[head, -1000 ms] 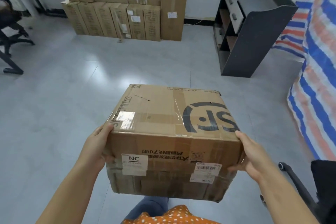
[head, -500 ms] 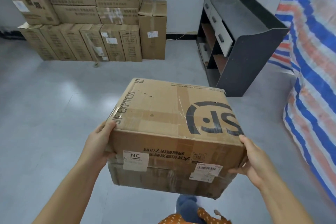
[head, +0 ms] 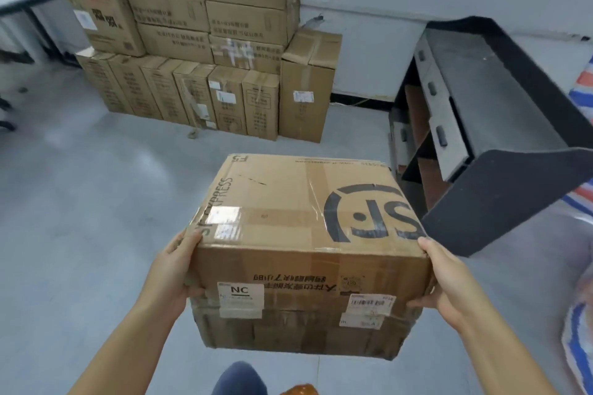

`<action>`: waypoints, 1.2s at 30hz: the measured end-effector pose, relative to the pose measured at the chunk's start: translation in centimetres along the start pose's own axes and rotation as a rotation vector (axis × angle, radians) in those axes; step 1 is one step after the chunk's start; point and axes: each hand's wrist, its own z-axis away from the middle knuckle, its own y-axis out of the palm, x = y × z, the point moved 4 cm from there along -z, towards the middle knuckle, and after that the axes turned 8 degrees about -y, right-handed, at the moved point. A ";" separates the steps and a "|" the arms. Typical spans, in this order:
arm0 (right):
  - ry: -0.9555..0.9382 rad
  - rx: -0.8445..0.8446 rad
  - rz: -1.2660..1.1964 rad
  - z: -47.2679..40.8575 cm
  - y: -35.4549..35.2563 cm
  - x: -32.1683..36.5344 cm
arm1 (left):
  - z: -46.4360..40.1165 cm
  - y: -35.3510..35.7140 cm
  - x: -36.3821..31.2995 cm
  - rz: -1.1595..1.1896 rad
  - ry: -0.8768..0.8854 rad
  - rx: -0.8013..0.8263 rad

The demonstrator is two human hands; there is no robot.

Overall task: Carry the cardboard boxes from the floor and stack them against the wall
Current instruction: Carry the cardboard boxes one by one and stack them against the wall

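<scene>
A large taped cardboard box (head: 298, 224) with a black courier logo and white labels is held off the floor in front of me. My left hand (head: 175, 269) grips its near left corner, thumb on the front face. My right hand (head: 444, 282) grips the near right corner, fingers wrapped round the side. Ahead, a stack of cardboard boxes (head: 205, 42) stands against the grey wall, with a row of upright narrow boxes at the bottom and flat ones on top.
A dark cabinet (head: 487, 144) lying tipped with drawers stands to the right, close to the carried box. A striped tarpaulin (head: 577, 330) hangs at the far right. A desk edge (head: 29, 0) shows at the upper left. Grey tiled floor (head: 96, 202) lies between me and the stack.
The stack against the wall and the dark cabinet have come closer and larger in view as I walk forward. Both hands keep the same hold on the box.
</scene>
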 end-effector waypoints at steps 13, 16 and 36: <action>0.007 0.039 -0.044 -19.0 13.8 11.0 | -22.0 5.6 -15.0 -0.039 0.003 -0.055; -0.008 0.026 -0.059 -22.7 16.6 14.7 | -27.0 8.2 -20.7 -0.068 0.039 -0.007; -0.103 -0.042 -0.156 -52.6 20.7 34.8 | -52.0 30.7 -38.8 -0.052 0.082 0.111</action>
